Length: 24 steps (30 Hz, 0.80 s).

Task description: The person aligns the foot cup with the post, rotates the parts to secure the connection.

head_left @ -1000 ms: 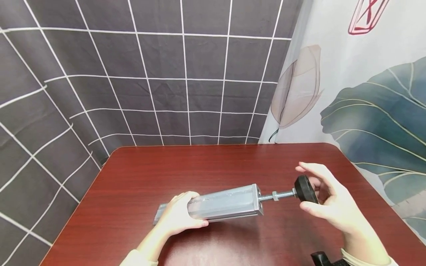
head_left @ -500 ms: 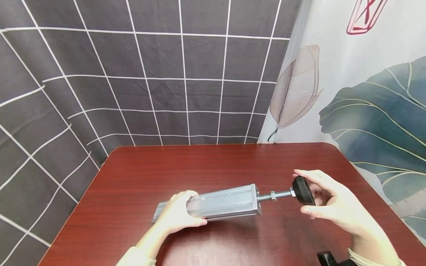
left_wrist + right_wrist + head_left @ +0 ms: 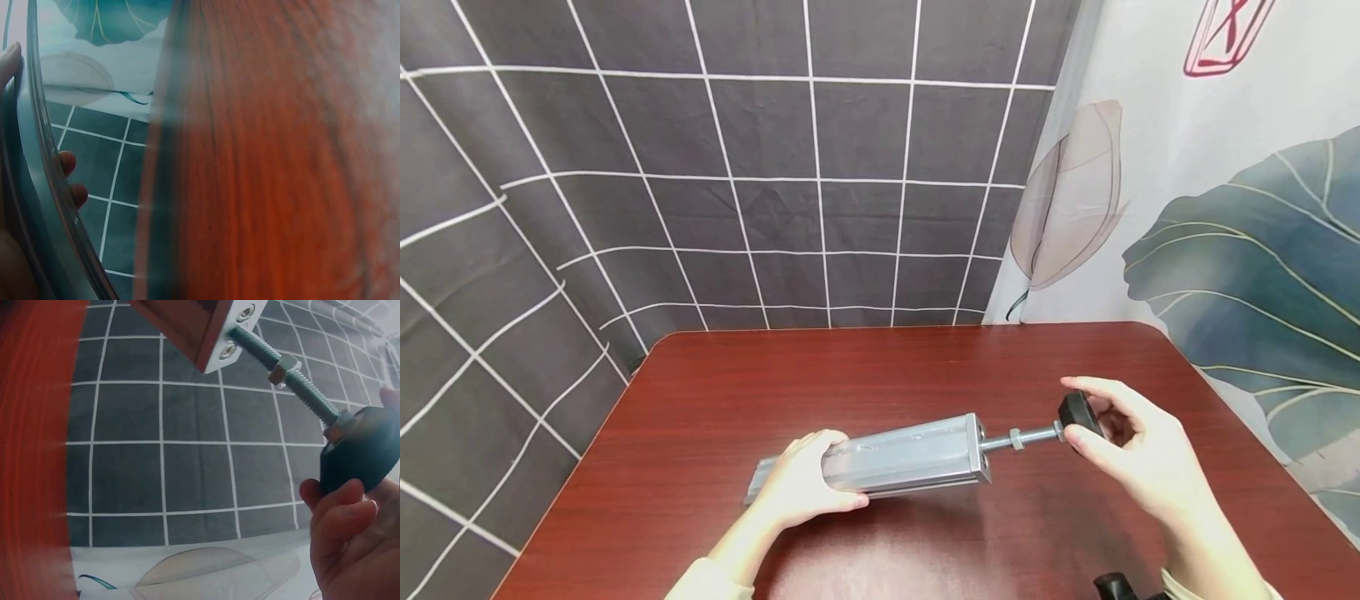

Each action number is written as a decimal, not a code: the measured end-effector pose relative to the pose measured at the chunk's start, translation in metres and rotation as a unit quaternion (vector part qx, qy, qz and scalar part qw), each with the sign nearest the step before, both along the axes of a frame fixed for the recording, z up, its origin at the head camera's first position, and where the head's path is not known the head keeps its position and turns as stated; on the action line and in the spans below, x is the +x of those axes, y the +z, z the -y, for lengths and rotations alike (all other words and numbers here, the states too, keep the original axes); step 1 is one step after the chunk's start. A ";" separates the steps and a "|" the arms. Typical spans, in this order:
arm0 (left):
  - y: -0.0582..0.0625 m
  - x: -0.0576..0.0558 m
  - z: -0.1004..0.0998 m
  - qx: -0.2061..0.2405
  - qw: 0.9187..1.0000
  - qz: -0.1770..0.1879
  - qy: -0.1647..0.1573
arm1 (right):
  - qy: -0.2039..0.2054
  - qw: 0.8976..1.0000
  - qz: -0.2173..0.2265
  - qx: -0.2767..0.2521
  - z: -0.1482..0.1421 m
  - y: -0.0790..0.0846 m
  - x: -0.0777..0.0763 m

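Observation:
My left hand [image 3: 808, 483] grips a silver aluminium profile [image 3: 910, 454], held slantwise above the table; in the left wrist view its fingertips [image 3: 67, 162] curl round the edge. Out of the profile's right end plate [image 3: 979, 448] comes a threaded rod [image 3: 1041, 434] carrying a hex nut [image 3: 1017, 438]. A black levelling foot [image 3: 1077, 412] sits on the rod's outer end. Thumb and fingers of my right hand [image 3: 1138, 442] pinch that foot. In the right wrist view, fingers lie against the foot [image 3: 359, 450], and bolt heads [image 3: 245, 312] show in the end plate.
The reddish-brown wooden table [image 3: 700, 392] lies beneath both hands. A black object [image 3: 1116, 586], partly out of view, is by my right wrist. Behind the table hang a dark grid-patterned curtain [image 3: 775, 208] and a white leaf-print curtain [image 3: 1150, 125].
My right thumb has moved up onto the foot's near side, and the right hand has turned. The black foot sits at a different turn on the rod. My left hand and the profile stay put.

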State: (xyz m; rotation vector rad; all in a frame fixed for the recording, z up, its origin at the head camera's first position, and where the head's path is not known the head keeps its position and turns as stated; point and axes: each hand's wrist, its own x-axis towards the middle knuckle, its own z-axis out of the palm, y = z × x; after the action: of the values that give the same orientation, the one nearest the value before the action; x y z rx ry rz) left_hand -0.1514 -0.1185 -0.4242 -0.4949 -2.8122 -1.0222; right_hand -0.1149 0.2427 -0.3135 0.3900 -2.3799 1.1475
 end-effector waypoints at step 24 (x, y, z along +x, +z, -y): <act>0.002 0.001 0.005 -0.007 1.000 0.000 -0.025 | 0.393 0.911 0.001 -0.126 -0.034 -0.010 -0.016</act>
State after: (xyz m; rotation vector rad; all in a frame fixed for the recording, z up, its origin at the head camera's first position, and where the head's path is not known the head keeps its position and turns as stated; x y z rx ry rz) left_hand -0.1508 -0.1237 -0.4226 -0.5680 -2.8217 -1.0132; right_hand -0.1307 0.2768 -0.3230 1.3282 -2.0549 1.7536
